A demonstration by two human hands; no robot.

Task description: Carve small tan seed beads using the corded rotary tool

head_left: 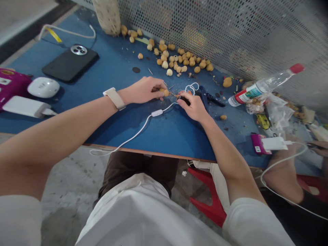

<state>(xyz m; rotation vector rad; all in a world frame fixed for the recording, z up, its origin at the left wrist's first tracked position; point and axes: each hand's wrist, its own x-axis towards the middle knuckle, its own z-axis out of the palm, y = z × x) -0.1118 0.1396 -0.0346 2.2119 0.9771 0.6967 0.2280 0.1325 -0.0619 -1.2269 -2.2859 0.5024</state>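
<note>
My left hand (146,90) is closed around a small tan gourd (166,92), held by the fingertips just above the blue table. My right hand (193,106) grips a dark-handled tool (183,99) whose thin metal tip points at the gourd; whether it touches cannot be made out. A white cord with an inline switch (157,112) runs from beside my right hand over the table's front edge. Beyond that hand lie a loop of white cord (192,88) and a dark blue-handled tool (215,100). Thin metal pieces (150,71) lie near my left hand.
Many small gourds (188,58) lie along the perforated metal screen (212,30). A black phone (69,65), white earbud case (43,87) and purple power strip (15,85) are at left. At right are a plastic bottle (258,89), plastic bags and another person's arm (285,174).
</note>
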